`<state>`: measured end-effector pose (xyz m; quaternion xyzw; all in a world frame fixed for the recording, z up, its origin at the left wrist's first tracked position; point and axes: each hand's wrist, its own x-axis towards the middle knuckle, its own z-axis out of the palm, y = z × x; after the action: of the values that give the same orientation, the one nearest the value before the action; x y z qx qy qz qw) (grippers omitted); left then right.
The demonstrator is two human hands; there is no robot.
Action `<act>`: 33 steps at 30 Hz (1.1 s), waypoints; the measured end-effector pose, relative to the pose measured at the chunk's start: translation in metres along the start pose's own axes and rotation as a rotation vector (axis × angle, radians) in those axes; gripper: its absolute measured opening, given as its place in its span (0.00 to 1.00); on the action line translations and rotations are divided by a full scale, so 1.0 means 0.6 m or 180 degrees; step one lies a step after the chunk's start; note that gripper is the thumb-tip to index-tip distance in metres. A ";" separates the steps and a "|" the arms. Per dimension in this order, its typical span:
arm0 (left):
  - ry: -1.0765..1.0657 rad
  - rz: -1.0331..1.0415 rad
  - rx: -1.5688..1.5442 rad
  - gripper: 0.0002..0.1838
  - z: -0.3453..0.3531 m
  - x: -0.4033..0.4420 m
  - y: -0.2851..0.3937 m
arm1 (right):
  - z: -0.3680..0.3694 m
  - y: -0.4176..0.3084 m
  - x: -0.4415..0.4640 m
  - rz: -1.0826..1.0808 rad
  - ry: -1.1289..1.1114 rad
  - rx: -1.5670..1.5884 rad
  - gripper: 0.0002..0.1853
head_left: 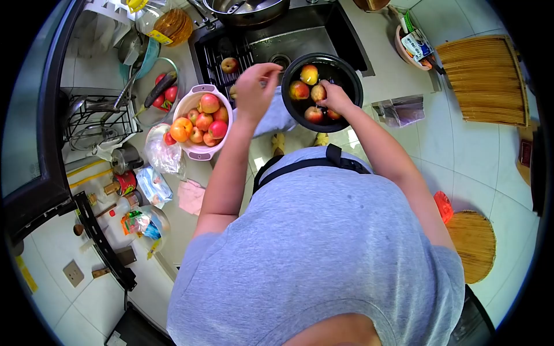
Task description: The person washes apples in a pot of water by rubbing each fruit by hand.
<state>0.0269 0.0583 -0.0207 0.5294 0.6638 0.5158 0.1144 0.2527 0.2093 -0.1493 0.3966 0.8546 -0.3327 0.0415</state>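
Observation:
A black bowl (287, 111) of water with several red-yellow apples (309, 74) in it sits at the sink's near right side. My right hand (336, 99) reaches into this bowl, its fingers closed round a paler apple (317, 92). Held up over the sink's front edge, left of the bowl, is my left hand (258, 92), fingers apart and nothing visible in them. One apple (229, 65) rests on the black rack (214, 57) in the sink; another lies partly hidden behind my left hand. A pink basin (202, 155) full of apples and an orange-coloured round fruit (181, 130) stands at left.
The sink (300, 34) has a metal pan (248, 12) at its back edge. Left of it are an oil bottle (167, 26) and a glass bowl (173, 64) with an eggplant and red produce. A plastic bag (163, 151) touches the basin. A small basket (404, 49) stands right.

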 end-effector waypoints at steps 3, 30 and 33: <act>-0.0570 -0.0127 -0.0240 0.09 0.060 0.000 0.013 | -0.037 -0.038 -0.023 0.0163 0.0066 0.0183 0.38; -0.0650 -0.0102 -0.0107 0.30 0.148 -0.036 0.041 | -0.082 -0.085 -0.092 0.0051 -0.0522 0.5043 0.23; -0.0511 -0.0139 -0.0078 0.30 0.145 -0.028 0.046 | -0.088 -0.107 -0.095 0.0030 -0.0387 0.5107 0.20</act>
<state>0.1108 0.0911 -0.0435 0.5530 0.6575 0.4772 0.1849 0.2563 0.1741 -0.0548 0.2903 0.3496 -0.8661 -0.2083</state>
